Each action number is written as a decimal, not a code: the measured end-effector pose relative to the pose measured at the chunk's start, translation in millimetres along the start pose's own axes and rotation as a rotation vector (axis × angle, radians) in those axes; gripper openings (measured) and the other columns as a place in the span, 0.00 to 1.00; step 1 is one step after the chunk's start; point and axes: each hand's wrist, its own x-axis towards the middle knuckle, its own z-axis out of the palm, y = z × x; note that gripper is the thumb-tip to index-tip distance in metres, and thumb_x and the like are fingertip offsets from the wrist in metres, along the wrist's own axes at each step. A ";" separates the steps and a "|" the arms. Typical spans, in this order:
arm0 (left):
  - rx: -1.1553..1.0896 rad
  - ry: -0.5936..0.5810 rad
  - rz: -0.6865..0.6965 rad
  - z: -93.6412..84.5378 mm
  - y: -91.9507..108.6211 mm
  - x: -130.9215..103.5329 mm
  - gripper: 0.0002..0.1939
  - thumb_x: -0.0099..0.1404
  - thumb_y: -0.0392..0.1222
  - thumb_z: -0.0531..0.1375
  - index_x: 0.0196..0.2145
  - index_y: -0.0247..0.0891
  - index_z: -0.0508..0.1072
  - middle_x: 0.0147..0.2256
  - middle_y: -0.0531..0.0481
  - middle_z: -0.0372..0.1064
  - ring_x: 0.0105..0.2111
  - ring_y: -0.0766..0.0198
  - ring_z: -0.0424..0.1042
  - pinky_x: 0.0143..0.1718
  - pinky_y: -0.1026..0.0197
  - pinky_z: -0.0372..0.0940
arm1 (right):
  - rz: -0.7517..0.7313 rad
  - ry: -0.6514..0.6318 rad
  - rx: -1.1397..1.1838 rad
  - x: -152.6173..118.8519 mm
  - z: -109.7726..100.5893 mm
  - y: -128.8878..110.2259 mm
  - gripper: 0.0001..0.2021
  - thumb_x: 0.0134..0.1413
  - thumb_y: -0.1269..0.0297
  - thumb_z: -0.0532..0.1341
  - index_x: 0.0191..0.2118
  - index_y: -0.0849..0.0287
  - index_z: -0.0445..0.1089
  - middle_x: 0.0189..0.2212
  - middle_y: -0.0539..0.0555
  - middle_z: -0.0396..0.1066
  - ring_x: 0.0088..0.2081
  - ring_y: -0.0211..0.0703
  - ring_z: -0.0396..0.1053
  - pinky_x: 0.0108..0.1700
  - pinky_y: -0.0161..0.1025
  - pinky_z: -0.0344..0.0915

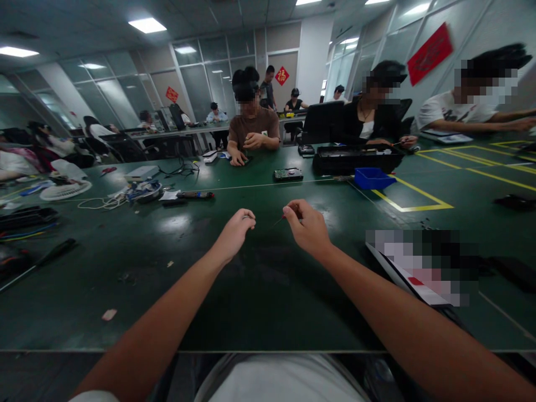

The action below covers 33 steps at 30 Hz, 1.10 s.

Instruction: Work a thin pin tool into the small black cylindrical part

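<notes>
Above the green table, my left hand is raised with its fingers curled together. Whatever its fingertips hold, if anything, is too small to make out. To its right, my right hand pinches a thin rod with a red end between thumb and fingers. The rod's fine tip points down and left, toward the left hand, and a gap lies between the two. Beyond the hands lies a circuit board in a metal frame, touched by neither.
A blue bin and a long black housing are at the back right. A screwdriver-like tool, a cable bundle and a white round fan-like part lie left. A blurred tablet-like object is near my right forearm. Co-workers sit opposite.
</notes>
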 end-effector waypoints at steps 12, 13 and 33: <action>0.274 -0.050 0.159 9.7 -47.1 -2.3 0.17 0.60 0.35 0.65 0.47 0.42 0.73 0.47 0.45 0.73 0.47 0.53 0.72 0.52 0.48 0.63 | -0.016 0.041 0.232 -6.8 0.9 -3.1 0.11 0.65 0.54 0.55 0.43 0.55 0.68 0.32 0.53 0.77 0.34 0.45 0.76 0.38 0.43 0.70; 0.282 -0.044 0.176 8.6 -46.7 -2.1 0.18 0.60 0.34 0.65 0.48 0.43 0.74 0.48 0.45 0.73 0.49 0.53 0.71 0.54 0.48 0.63 | -0.017 0.012 0.239 -7.5 2.1 -2.0 0.11 0.65 0.54 0.56 0.43 0.55 0.69 0.33 0.54 0.77 0.35 0.46 0.77 0.39 0.43 0.71; 0.335 -0.035 0.222 7.2 -41.1 -4.1 0.20 0.60 0.36 0.66 0.52 0.44 0.76 0.51 0.45 0.74 0.54 0.51 0.71 0.59 0.47 0.61 | -0.012 -0.061 0.077 -4.6 1.2 -4.0 0.11 0.64 0.54 0.56 0.37 0.55 0.70 0.28 0.51 0.76 0.30 0.44 0.74 0.33 0.39 0.65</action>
